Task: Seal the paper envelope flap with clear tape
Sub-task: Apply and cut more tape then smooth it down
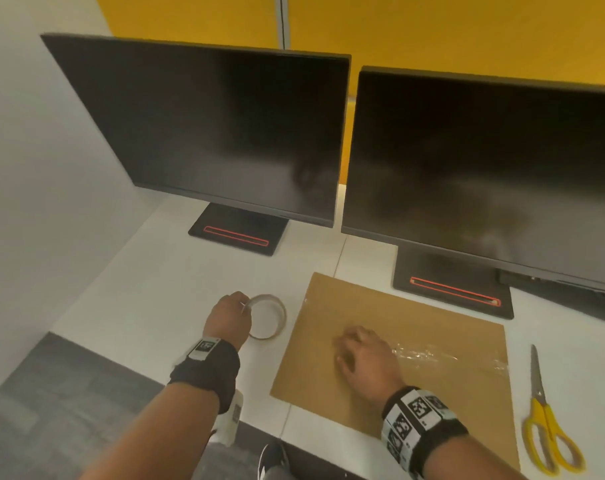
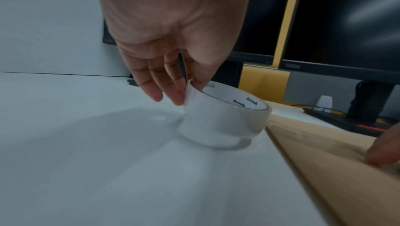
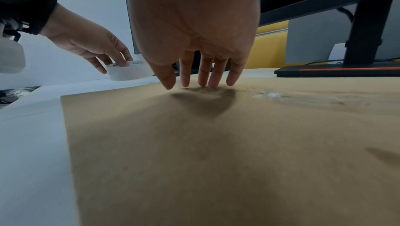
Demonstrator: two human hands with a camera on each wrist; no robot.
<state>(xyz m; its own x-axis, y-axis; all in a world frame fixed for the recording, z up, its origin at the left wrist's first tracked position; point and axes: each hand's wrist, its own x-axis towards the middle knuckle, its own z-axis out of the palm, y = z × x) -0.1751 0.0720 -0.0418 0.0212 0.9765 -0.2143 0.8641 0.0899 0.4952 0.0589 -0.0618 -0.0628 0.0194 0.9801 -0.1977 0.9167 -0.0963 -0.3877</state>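
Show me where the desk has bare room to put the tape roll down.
Bare desk lies left of the tape roll, between the left monitor's base and the front edge. A narrow strip runs between the envelope and the scissors. Under the right monitor's base it is crowded.

right monitor (image 1: 502, 161) cut off at frame edge, right hand (image 1: 361, 355) motion-blurred, tape strip (image 1: 432, 355) edges indistinct on envelope (image 1: 328, 382)

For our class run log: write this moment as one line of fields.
left hand: pinches tape roll rim | right hand: fingers straight on envelope | scissors: idle on desk
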